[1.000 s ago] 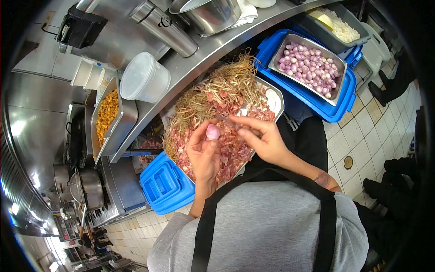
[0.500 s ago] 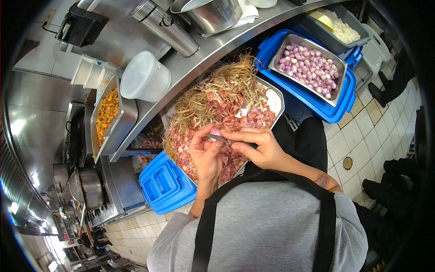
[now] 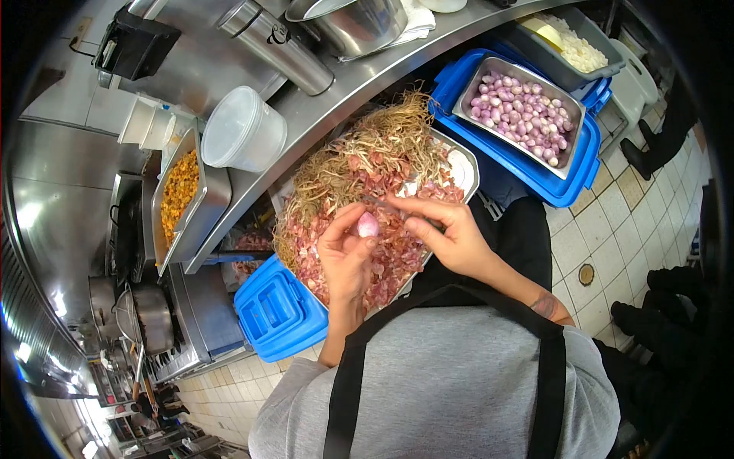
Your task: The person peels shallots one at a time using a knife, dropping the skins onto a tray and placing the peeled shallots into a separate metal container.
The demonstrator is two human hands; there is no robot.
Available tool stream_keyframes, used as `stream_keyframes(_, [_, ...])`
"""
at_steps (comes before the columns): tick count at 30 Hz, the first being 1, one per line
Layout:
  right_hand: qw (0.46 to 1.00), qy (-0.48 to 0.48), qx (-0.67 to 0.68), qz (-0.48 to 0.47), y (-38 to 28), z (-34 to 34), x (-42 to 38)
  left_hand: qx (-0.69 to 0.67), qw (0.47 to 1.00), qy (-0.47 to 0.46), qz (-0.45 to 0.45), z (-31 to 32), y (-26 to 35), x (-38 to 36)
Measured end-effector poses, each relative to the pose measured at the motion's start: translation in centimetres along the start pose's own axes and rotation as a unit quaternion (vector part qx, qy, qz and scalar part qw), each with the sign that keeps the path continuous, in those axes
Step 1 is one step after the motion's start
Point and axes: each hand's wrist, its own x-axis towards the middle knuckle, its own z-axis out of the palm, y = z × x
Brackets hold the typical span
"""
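Between the thumb and fingers of my left hand (image 3: 344, 249) is a small pink shallot (image 3: 368, 224). My right hand (image 3: 451, 233) is just to its right, fingers curled around a small knife (image 3: 375, 201) whose blade points left above the shallot. Both hands are over a large tray (image 3: 472, 180) heaped with reddish shallot skins (image 3: 394, 256) and stringy roots (image 3: 336, 164). Peeled shallots (image 3: 524, 115) fill a steel pan (image 3: 569, 162) at the upper right.
The pan rests on a blue lid (image 3: 527, 180); another blue lid (image 3: 279, 310) lies left. A steel counter (image 3: 306, 118) curves ahead, holding a clear tub (image 3: 245, 130) and a steel flask (image 3: 287, 53). People's dark shoes (image 3: 638, 158) show at right.
The knife has come away from the shallot and moved up, and my right hand has shifted slightly right. The shallot now shows whole in my left fingers.
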Motion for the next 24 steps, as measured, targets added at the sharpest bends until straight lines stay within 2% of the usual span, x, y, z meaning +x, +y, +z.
stream_keyframes(2, [0.998, -0.040, -0.035, -0.045, -0.2, 0.1, -0.1, 0.016, 1.000, -0.015, 0.018, -0.5, -0.1, 0.2])
stream_keyframes(5, [0.997, -0.062, 0.001, -0.040, -1.0, 0.6, -0.2, 0.034, 0.999, -0.029, 0.008, -0.7, 0.1, 0.1])
stream_keyframes(6, [0.996, -0.043, -0.010, -0.077, -0.6, 0.9, -0.1, 0.030, 0.999, -0.038, 0.010, -0.6, 0.2, 0.1])
stream_keyframes(12, [0.990, -0.110, -0.087, -0.006, -1.6, -0.4, -0.1, 0.065, 0.994, -0.082, 0.019, -0.1, 1.1, 0.2])
stream_keyframes(15, [0.994, -0.112, -0.003, 0.006, -1.1, -0.5, 0.0, 0.068, 0.994, -0.082, 0.011, -0.3, 1.0, 0.2])
stream_keyframes(18, [0.981, -0.103, 0.128, 0.105, -1.1, -0.3, -0.2, 0.061, 0.995, -0.073, 0.006, -0.1, 0.8, 0.2])
stream_keyframes(21, [0.992, -0.097, 0.079, 0.013, -0.8, 0.3, -0.1, 0.072, 0.995, -0.070, 0.016, 0.0, 0.9, 0.3])
stream_keyframes(24, [0.993, -0.117, 0.008, 0.023, -1.9, -0.2, 0.0, 0.083, 0.994, -0.076, 0.014, -0.1, 1.2, 0.3])
